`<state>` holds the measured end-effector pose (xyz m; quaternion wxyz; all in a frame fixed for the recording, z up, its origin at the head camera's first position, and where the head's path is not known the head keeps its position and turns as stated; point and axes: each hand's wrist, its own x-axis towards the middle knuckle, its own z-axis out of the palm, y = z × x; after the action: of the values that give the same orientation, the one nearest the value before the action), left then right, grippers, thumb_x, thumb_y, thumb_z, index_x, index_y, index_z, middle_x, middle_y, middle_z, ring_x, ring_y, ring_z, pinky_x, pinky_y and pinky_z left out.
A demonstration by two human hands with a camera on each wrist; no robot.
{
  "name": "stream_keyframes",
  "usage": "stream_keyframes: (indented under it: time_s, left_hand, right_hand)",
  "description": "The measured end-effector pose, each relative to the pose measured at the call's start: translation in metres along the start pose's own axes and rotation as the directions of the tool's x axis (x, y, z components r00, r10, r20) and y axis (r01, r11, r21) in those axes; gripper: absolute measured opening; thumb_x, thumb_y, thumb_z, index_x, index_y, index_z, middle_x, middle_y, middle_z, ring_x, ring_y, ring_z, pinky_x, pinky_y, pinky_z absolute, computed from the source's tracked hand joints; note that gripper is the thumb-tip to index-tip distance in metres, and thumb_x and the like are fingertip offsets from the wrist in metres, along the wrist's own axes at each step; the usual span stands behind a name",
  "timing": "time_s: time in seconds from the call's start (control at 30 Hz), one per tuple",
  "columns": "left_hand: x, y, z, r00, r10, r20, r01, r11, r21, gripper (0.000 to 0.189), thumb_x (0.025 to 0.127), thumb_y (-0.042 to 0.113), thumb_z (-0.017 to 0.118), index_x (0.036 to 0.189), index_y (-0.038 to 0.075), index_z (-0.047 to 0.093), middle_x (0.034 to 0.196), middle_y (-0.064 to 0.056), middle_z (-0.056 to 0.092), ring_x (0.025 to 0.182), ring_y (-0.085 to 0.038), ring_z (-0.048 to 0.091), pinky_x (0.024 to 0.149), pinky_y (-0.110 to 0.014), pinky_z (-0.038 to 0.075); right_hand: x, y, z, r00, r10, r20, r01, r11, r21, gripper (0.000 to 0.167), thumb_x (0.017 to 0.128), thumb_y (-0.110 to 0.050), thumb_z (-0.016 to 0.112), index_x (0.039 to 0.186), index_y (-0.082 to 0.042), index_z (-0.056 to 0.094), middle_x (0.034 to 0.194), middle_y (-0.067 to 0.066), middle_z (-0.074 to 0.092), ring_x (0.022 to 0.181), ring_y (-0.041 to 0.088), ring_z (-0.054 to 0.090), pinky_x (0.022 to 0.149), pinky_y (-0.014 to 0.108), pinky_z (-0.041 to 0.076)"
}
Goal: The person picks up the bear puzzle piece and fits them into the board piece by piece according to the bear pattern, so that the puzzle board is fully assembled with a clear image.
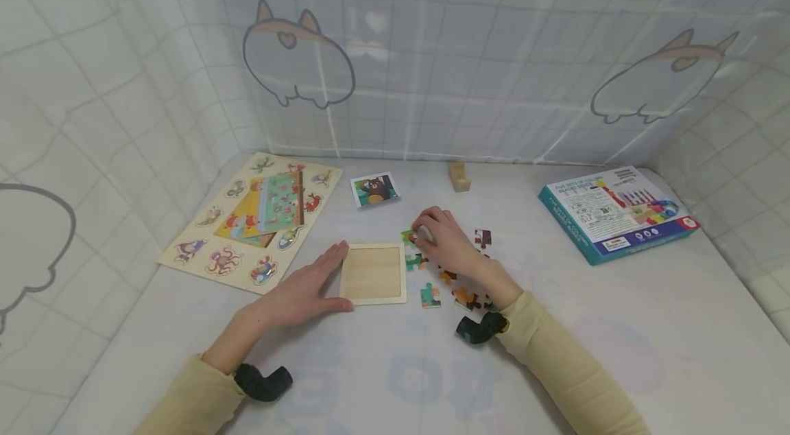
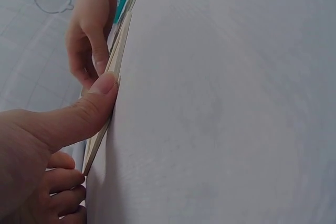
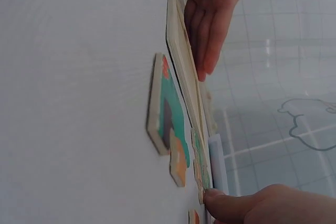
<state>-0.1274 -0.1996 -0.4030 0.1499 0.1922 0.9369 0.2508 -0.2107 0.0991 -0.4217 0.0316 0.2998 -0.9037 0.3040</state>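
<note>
A shallow square wooden puzzle tray (image 1: 404, 278) lies bare on the white table. Along its left side rests my left hand (image 1: 302, 292), fingers extended near the top corner and thumb touching the lower corner. Just right of the tray, my right hand (image 1: 453, 244) pinches a green jigsaw piece (image 1: 407, 236) between thumb and fingers; its fingers partly hide the piece. Below that hand lies a teal jigsaw piece (image 1: 430, 296), also seen close up in the right wrist view (image 3: 170, 111). Orange and brown pieces (image 1: 465, 298) lie under and beside the right wrist.
Behind the tray lies a bear picture card (image 1: 375, 189), with a small wooden block (image 1: 459, 176) farther right. An animal puzzle board (image 1: 210, 258) bearing two illustrated sheets (image 1: 280, 202) is at the left. A boxed set (image 1: 617, 208) lies at the right, before the curtain wall.
</note>
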Motion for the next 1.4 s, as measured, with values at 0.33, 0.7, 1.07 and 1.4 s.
stream_keyframes:
  time_s: [0.33, 0.7, 1.07, 1.4]
  left_hand:
    - [0.000, -0.001, 0.000, 1.000, 0.007, -0.008, -0.007, 1.000, 0.008, 0.104, 0.086, 0.056, 0.072, 0.160, 0.006, 0.019, 0.166, -0.015, 0.018, 0.152, -0.035, 0.020, 0.121, -0.053, 0.026]
    - [0.001, 0.000, -0.001, 1.000, 0.007, -0.003, -0.007, 1.000, -0.014, 0.101, 0.086, 0.050, 0.074, 0.160, 0.006, 0.020, 0.166, -0.014, 0.020, 0.152, -0.035, 0.021, 0.121, -0.053, 0.026]
    - [0.001, 0.000, 0.001, 1.000, 0.013, -0.005, -0.013, 1.000, -0.026, 0.100, 0.087, 0.049, 0.074, 0.160, 0.008, 0.020, 0.166, -0.014, 0.020, 0.151, -0.037, 0.022, 0.121, -0.054, 0.025]
    - [0.001, -0.002, 0.002, 1.000, 0.026, 0.000, -0.026, 0.998, -0.050, 0.099, 0.088, 0.050, 0.072, 0.161, 0.010, 0.018, 0.167, -0.012, 0.018, 0.152, -0.036, 0.021, 0.122, -0.052, 0.023]
  right_hand:
    - [-0.002, 0.001, -0.001, 1.000, -0.007, 0.009, 0.007, 0.999, 0.039, 0.014, 0.097, -0.010, 0.066, 0.104, 0.001, 0.062, 0.126, 0.016, 0.055, 0.112, 0.032, 0.048, 0.097, 0.046, 0.045]
    - [-0.003, 0.000, -0.003, 1.000, -0.015, 0.007, 0.014, 0.998, 0.053, 0.018, 0.097, -0.012, 0.065, 0.107, 0.003, 0.061, 0.126, 0.018, 0.055, 0.113, 0.032, 0.049, 0.096, 0.046, 0.046]
    - [-0.003, -0.005, -0.004, 1.000, 0.003, 0.021, -0.004, 0.998, 0.067, 0.020, 0.098, -0.017, 0.064, 0.108, 0.001, 0.061, 0.122, 0.016, 0.056, 0.109, 0.030, 0.049, 0.094, 0.044, 0.046]
    - [-0.005, -0.022, 0.000, 0.997, 0.028, 0.076, -0.037, 0.993, 0.109, 0.020, 0.100, -0.019, 0.062, 0.111, -0.002, 0.061, 0.124, 0.013, 0.054, 0.113, 0.028, 0.048, 0.095, 0.042, 0.047]
